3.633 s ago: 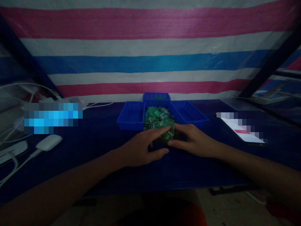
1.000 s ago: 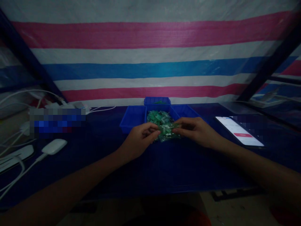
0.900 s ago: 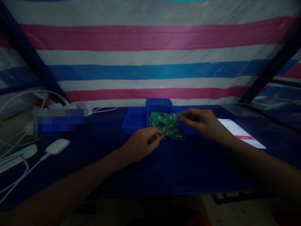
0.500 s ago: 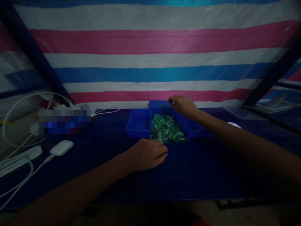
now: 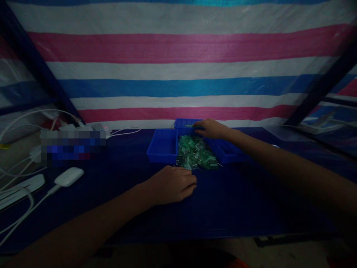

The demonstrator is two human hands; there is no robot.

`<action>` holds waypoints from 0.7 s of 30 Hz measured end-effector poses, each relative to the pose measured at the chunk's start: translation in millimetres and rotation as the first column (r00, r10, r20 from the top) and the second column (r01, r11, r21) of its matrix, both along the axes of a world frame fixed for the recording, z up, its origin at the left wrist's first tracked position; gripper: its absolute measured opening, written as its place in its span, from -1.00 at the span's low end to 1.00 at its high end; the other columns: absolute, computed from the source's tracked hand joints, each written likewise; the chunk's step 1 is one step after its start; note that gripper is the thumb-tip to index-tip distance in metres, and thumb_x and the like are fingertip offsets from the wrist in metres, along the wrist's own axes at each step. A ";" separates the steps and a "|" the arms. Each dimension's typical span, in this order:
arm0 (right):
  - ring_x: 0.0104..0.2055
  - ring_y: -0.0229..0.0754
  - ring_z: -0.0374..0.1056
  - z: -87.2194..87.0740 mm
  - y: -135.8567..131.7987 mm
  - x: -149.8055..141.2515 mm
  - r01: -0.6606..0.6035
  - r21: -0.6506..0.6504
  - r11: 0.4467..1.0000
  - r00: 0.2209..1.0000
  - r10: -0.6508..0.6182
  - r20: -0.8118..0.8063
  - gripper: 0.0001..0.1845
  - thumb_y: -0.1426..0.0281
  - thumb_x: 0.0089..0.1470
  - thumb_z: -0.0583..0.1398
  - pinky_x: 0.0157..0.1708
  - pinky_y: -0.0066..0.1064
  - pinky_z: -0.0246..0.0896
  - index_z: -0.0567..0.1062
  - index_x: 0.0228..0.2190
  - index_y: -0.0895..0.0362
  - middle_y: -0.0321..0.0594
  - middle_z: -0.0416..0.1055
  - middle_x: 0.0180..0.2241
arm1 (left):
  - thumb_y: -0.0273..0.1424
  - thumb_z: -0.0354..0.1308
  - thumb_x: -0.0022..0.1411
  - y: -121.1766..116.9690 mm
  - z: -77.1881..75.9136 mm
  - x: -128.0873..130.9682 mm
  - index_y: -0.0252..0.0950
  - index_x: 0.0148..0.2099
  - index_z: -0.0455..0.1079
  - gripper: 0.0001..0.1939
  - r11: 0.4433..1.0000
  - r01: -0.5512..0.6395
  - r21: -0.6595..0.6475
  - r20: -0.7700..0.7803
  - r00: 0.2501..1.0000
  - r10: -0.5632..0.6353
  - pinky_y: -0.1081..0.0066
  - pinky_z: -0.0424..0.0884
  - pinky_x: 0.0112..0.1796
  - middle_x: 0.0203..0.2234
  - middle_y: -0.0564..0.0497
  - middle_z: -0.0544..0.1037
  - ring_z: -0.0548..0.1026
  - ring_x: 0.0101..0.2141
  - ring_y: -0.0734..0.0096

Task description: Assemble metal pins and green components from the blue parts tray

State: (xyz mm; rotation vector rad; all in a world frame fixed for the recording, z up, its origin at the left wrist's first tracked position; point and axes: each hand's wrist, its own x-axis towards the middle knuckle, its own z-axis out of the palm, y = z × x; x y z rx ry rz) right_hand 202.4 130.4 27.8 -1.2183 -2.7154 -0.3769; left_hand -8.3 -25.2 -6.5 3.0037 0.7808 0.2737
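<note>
My left hand (image 5: pixel 175 185) rests on the dark blue table at the front edge of a heap of small green pieces with thin metal pins (image 5: pixel 196 152). Its fingers are curled, and whatever lies under them is hidden. Behind the heap, my right hand (image 5: pixel 213 128) reaches over the near right side of the back blue tray (image 5: pixel 180 124). Thumb and forefinger are apart, close to a bit of green in that tray; no held piece can be made out. A blue tray (image 5: pixel 162 154) borders the heap on the left, another blue tray (image 5: pixel 227 154) on the right, partly under my right forearm.
White cables and a white charger (image 5: pixel 69 176) lie on the left of the table (image 5: pixel 237 201). A pixelated patch covers something behind them. A striped sheet (image 5: pixel 178 48) hangs behind the table, between dark frame posts. A clear sheet (image 5: pixel 284 134) lies at the back right.
My right hand has come down and a little left, and its thumb and forefinger have parted. My left hand stays curled by the heap. The whole view has shifted slightly.
</note>
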 end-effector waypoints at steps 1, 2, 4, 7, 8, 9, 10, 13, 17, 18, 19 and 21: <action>-0.21 -0.10 0.34 0.7 -5.2 0.1 -0.022 0.020 1.000 1.000 0.022 -0.006 -0.62 0.31 0.08 0.00 -0.27 -0.35 0.14 0.38 -0.12 0.22 -0.02 0.42 -0.20 | -0.39 -0.10 0.25 -0.1 0.2 -0.1 -0.28 -0.27 0.33 -0.81 1.000 0.002 0.003 -0.004 1.000 -0.002 0.47 0.29 -0.39 -0.43 0.06 0.43 0.41 -0.38 0.45; -0.20 -0.09 0.33 1.3 -11.1 -0.2 -0.029 0.054 0.998 1.000 0.029 -0.007 -0.63 0.30 0.08 -0.01 -0.27 -0.35 0.14 0.39 -0.14 0.22 -0.01 0.41 -0.21 | -0.38 -0.10 0.25 -0.3 0.3 -0.1 -0.28 -0.27 0.33 -0.81 1.000 0.003 0.005 -0.009 1.000 -0.003 0.48 0.29 -0.40 -0.44 0.06 0.43 0.41 -0.38 0.45; -0.24 -0.07 0.33 1.9 -23.3 -1.5 -0.011 0.113 0.994 0.999 0.007 0.041 -0.65 0.25 0.06 0.02 -0.30 -0.31 0.15 0.43 -0.23 0.22 -0.01 0.42 -0.28 | -0.38 -0.09 0.25 -0.6 0.8 0.0 -0.28 -0.28 0.33 -0.81 1.000 0.006 0.010 -0.015 1.000 -0.005 0.48 0.28 -0.41 -0.44 0.06 0.43 0.41 -0.38 0.45; -0.39 -0.05 0.35 -2.0 -34.9 -3.3 0.088 0.097 0.991 0.987 -0.099 0.124 -0.61 0.16 0.01 0.05 -0.43 -0.29 0.15 0.48 -0.36 0.20 -0.02 0.42 -0.46 | -0.38 -0.10 0.25 -0.9 1.6 0.4 -0.28 -0.27 0.33 -0.81 1.000 0.002 0.003 -0.019 1.000 -0.002 0.47 0.28 -0.40 -0.43 0.05 0.43 0.41 -0.38 0.45; -0.43 -0.06 0.34 -4.4 -36.2 -3.7 0.126 0.080 0.989 0.981 -0.136 0.138 -0.62 0.15 0.01 0.05 -0.48 -0.30 0.14 0.49 -0.40 0.19 -0.03 0.41 -0.50 | -0.38 -0.10 0.25 -0.8 1.9 0.4 -0.28 -0.27 0.33 -0.81 1.000 0.001 -0.003 -0.023 1.000 -0.001 0.47 0.28 -0.40 -0.43 0.05 0.43 0.41 -0.38 0.45; -0.47 -0.07 0.34 -6.8 -36.5 -4.1 0.158 0.069 0.985 0.975 -0.166 0.145 -0.63 0.17 0.00 0.05 -0.52 -0.32 0.12 0.50 -0.43 0.18 -0.04 0.41 -0.54 | -0.38 -0.10 0.25 -0.7 2.1 0.4 -0.28 -0.27 0.33 -0.80 1.000 0.002 -0.009 -0.028 1.000 -0.002 0.47 0.29 -0.40 -0.43 0.05 0.43 0.41 -0.38 0.45; -0.49 -0.09 0.33 -8.9 -36.1 -4.5 0.180 0.069 0.981 0.971 -0.188 0.148 -0.66 0.20 -0.01 0.06 -0.55 -0.33 0.11 0.50 -0.46 0.17 -0.05 0.40 -0.55 | -0.39 -0.10 0.25 -0.6 2.2 0.4 -0.29 -0.27 0.33 -0.80 1.000 0.002 -0.014 -0.031 1.000 -0.003 0.47 0.29 -0.40 -0.43 0.04 0.43 0.41 -0.38 0.44; -0.51 -0.11 0.32 -8.0 -35.4 -6.0 0.210 0.112 0.971 0.966 -0.224 0.131 -0.74 0.28 -0.05 0.07 -0.58 -0.35 0.08 0.50 -0.48 0.17 -0.06 0.41 -0.55 | -0.40 -0.10 0.24 -0.4 1.6 0.0 -0.29 -0.26 0.34 -0.80 0.999 0.000 -0.033 -0.018 1.000 -0.001 0.47 0.28 -0.38 -0.42 0.03 0.44 0.41 -0.37 0.43; -0.50 -0.15 0.32 11.4 -48.9 -4.7 0.218 0.087 0.972 0.975 -0.213 -0.061 -0.75 0.28 -0.05 0.07 -0.53 -0.36 0.10 0.47 -0.44 0.18 -0.10 0.42 -0.53 | -0.39 -0.07 0.23 -1.3 1.4 1.0 -0.32 -0.27 0.36 -0.81 0.988 -0.017 -0.154 0.092 0.995 0.031 0.48 0.27 -0.38 -0.44 0.03 0.45 0.41 -0.39 0.47; -0.48 -0.19 0.32 16.3 -55.9 -3.4 0.175 0.040 0.984 0.975 -0.167 -0.148 -0.77 0.30 -0.05 0.07 -0.50 -0.37 0.11 0.45 -0.42 0.17 -0.14 0.42 -0.50 | -0.37 -0.06 0.23 -1.7 1.9 1.7 -0.33 -0.28 0.37 -0.80 0.975 -0.029 -0.218 0.136 0.989 0.060 0.50 0.26 -0.40 -0.47 0.03 0.44 0.41 -0.43 0.49; -0.46 -0.22 0.32 19.8 -64.1 -1.9 0.118 -0.017 0.993 0.961 -0.119 -0.249 -0.80 0.32 -0.05 0.08 -0.48 -0.39 0.12 0.43 -0.40 0.16 -0.17 0.43 -0.48 | -0.34 -0.05 0.23 -2.0 2.5 2.6 -0.33 -0.29 0.37 -0.78 0.956 -0.049 -0.288 0.179 0.978 0.104 0.51 0.25 -0.44 -0.49 0.04 0.44 0.40 -0.46 0.52; -0.46 -0.25 0.31 20.1 -82.8 1.0 0.022 -0.147 0.989 0.886 -0.087 -0.455 -0.83 0.35 -0.08 0.10 -0.48 -0.42 0.14 0.39 -0.39 0.16 -0.23 0.41 -0.49 | -0.25 -0.05 0.23 -2.1 3.9 4.3 -0.33 -0.28 0.38 -0.72 0.903 -0.099 -0.418 0.244 0.945 0.217 0.53 0.22 -0.51 -0.53 0.06 0.43 0.37 -0.53 0.55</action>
